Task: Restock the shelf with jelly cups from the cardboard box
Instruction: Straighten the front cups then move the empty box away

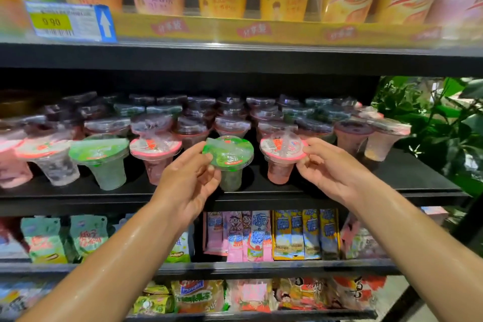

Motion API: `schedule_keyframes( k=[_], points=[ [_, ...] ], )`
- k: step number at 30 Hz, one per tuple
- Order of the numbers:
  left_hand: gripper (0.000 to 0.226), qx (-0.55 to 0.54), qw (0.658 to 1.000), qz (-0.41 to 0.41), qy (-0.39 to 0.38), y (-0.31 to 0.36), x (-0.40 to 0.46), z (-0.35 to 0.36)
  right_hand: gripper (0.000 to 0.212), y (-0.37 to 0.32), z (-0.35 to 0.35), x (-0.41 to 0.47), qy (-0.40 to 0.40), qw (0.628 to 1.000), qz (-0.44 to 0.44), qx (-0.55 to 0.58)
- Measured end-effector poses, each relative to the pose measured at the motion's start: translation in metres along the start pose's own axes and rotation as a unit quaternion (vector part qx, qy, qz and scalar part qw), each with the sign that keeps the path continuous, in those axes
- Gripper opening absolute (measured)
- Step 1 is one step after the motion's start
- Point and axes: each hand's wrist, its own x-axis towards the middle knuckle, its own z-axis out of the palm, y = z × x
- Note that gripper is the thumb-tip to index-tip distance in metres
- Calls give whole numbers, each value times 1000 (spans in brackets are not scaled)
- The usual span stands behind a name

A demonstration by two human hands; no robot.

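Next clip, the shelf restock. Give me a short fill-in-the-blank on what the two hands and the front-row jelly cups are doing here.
1. The left hand holds the rim of a cup with a ____ lid.
2. The right hand touches the pink-lidded cup on the cup's ____ side.
3. The price tag on the upper shelf edge bears a white arrow pointing ____.

Missing words: green; right; up
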Motion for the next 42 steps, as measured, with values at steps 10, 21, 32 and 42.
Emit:
schedule_keyframes(
  k=[10, 21, 32, 42],
  points=[
    [25, 9, 998, 31, 58, 7, 4, 8, 16, 8, 13, 6, -36, 998, 38, 32],
    [32, -16, 995, 58, 77, -2, 2, 5, 11, 18, 18, 11, -18, 996, 41, 83],
    [33, -65, 991, 59, 99, -7, 2, 1, 8, 28, 31, 11, -6, 995, 51, 91],
    [38, -71, 994, 53, 66, -9, 1, -3, 13, 30, 32, 14, -22, 997, 57, 42]
  ],
)
